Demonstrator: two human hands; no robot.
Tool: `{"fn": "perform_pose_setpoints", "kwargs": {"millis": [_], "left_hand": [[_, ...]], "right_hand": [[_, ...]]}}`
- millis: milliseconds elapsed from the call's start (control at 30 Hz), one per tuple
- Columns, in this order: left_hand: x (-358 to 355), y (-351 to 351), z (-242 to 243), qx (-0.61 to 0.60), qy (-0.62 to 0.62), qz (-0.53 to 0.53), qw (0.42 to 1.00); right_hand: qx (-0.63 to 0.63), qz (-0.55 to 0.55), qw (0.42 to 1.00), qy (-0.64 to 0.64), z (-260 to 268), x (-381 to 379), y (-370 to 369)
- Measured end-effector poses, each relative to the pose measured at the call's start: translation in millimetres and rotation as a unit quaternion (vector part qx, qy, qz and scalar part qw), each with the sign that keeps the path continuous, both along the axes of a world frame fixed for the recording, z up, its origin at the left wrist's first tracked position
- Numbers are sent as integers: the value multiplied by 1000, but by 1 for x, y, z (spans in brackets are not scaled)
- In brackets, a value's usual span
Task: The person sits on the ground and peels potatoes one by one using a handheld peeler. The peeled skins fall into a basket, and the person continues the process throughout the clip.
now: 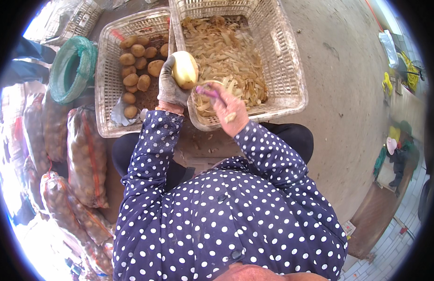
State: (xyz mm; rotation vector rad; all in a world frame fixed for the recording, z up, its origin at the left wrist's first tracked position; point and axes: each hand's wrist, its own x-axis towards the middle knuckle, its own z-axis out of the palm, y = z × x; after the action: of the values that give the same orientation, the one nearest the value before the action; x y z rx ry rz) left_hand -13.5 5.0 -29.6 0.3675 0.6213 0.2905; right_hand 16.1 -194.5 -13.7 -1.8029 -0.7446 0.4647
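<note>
A mostly peeled, pale yellow potato (185, 70) is gripped in my left hand (170, 84), which wears a grey work glove with a darker finger. My bare right hand (231, 111) holds a purple-handled peeler (210, 92), its head slightly blurred and a little apart from the potato. A bit of pale peel clings to the back of that hand. Beneath the right hand stands a dirty white plastic crate (287, 70) strewn with potato peelings (224, 52). Unpeeled potatoes (138, 51) lie in a second white crate (101, 87), left of and partly behind my left hand.
Mesh sacks of potatoes (85, 158) stand and lean at my left. A rolled green net (73, 70) rests beside the left crate, near another person's legs (32, 61). Concrete floor (343, 87) stretches to the right, towards a brown board (378, 217) and cloths.
</note>
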Motion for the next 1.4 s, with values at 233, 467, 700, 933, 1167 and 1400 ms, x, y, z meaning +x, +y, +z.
{"fn": "perform_pose_setpoints", "kwargs": {"millis": [233,467,700,933,1167,1400], "left_hand": [[-2,-23,15,-53,-28,-65,996],[-1,-21,-6,-14,8,-23,1000],[1,0,-5,11,0,-11,1000],[-3,-25,17,-37,-9,-81,996],[0,-23,9,-34,19,-19,999],[-1,-7,-10,7,31,18,999]], "right_hand": [[-11,-28,999,16,26,57,37],[-64,-32,995,-67,30,36,39],[-43,9,996,-73,1,-18,-9],[7,-71,997,16,14,43,18],[-22,-42,999,12,21,44,33],[-46,-19,998,-30,2,-17,-4]]}}
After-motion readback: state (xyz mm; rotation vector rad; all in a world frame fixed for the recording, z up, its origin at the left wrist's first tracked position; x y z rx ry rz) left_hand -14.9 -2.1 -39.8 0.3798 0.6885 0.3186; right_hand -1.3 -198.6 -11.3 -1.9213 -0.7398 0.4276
